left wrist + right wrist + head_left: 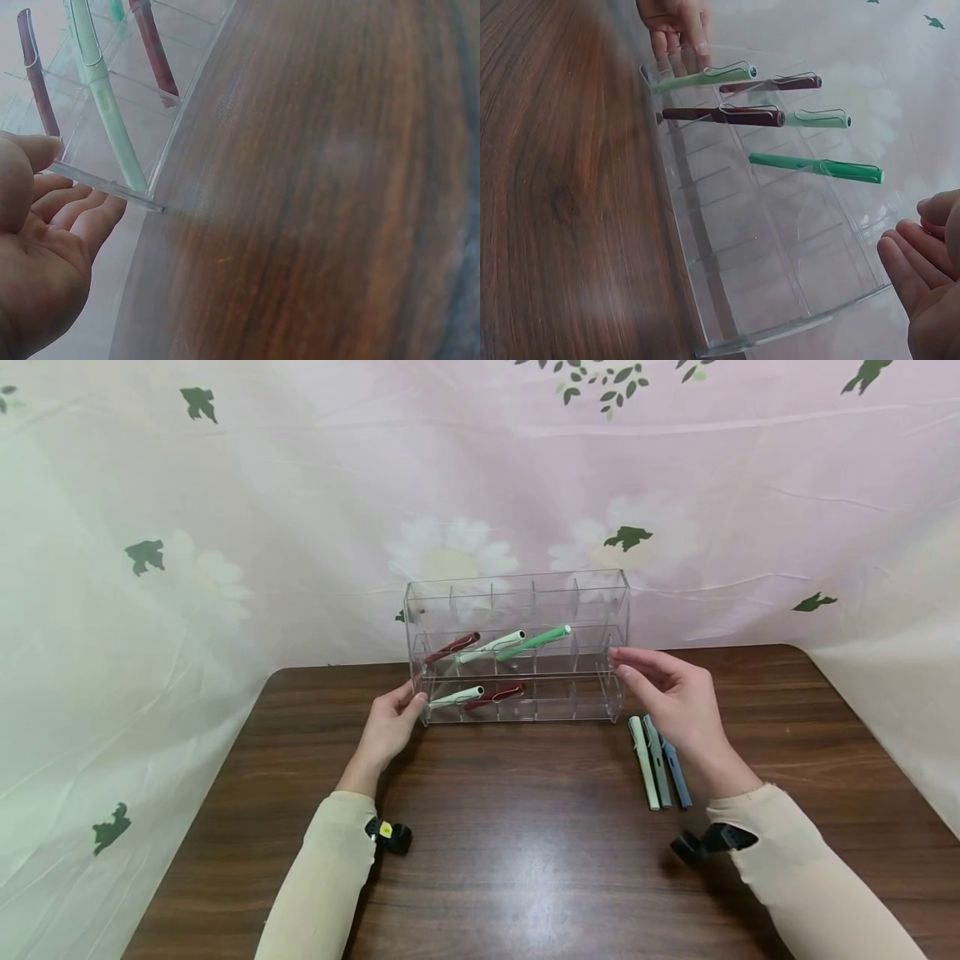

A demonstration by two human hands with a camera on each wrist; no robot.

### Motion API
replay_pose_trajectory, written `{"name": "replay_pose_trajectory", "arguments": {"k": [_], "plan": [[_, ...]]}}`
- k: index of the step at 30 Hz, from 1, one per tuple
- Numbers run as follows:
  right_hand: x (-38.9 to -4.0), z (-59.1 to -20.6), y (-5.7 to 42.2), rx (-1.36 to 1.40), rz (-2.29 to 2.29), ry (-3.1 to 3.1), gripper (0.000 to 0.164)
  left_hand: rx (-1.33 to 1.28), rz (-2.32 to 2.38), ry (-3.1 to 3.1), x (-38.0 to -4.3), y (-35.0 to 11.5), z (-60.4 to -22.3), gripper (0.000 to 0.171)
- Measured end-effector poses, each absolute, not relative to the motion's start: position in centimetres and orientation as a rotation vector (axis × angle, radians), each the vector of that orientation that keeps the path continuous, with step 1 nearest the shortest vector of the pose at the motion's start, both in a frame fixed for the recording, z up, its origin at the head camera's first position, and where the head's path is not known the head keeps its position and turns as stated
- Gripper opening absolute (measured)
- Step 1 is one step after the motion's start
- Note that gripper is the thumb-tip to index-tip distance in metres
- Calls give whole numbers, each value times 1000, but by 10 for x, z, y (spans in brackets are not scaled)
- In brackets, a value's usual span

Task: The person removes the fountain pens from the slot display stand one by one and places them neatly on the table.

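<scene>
A clear acrylic pen rack (555, 721) with divided tiers stands at the back of the table. My left hand (390, 724) pinches its left side wall, thumb on one face and fingers on the other. My right hand (681, 697) is by the right side wall, fingers loosely bent, fingertips right at the edge and nothing held. The middle tier carries a dark red pen (452, 647), a pale green pen (491, 647) and a bright green pen (534, 642). Lower down lie another pale green pen (705, 76) and another dark red pen (724, 115).
On the table to the right of the rack lie a pale green pen (644, 764), a grey-green pen (657, 762) and a blue pen (677, 775), side by side beneath my right hand. A flowered cloth (315, 527) hangs close behind the rack. The wooden table (480, 827) extends in front.
</scene>
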State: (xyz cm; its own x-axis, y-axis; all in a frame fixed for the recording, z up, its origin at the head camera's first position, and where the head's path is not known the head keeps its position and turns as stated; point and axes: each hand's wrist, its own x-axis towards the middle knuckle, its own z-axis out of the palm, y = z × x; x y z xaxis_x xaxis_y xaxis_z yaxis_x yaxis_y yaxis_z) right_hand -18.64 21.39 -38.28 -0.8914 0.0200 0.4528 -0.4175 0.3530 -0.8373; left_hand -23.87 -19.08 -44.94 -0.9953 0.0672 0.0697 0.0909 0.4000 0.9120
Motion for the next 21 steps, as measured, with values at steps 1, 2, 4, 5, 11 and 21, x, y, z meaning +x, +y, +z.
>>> {"name": "replay_pose_trajectory", "arguments": {"k": [1,2,4,5,11,21], "plan": [[-187,-383,213,351,1556,-2232,29,-148,-1699,-2610,-239,-191,-449,48],[-188,-383,212,350,1552,-2231,29,-149,-1697,-2609,-239,-191,-450,48],[-191,-383,210,355,1573,-2215,30,-147,-1691,-2613,-239,-191,-450,47],[-192,-383,209,358,1587,-2205,30,-146,-1687,-2614,-239,-191,-450,47],[-200,-384,201,392,1594,-2175,30,-144,-1682,-2610,-239,-189,-448,46],[-209,-383,191,380,1536,-2218,31,-152,-1690,-2610,-239,-190,-448,47]]}}
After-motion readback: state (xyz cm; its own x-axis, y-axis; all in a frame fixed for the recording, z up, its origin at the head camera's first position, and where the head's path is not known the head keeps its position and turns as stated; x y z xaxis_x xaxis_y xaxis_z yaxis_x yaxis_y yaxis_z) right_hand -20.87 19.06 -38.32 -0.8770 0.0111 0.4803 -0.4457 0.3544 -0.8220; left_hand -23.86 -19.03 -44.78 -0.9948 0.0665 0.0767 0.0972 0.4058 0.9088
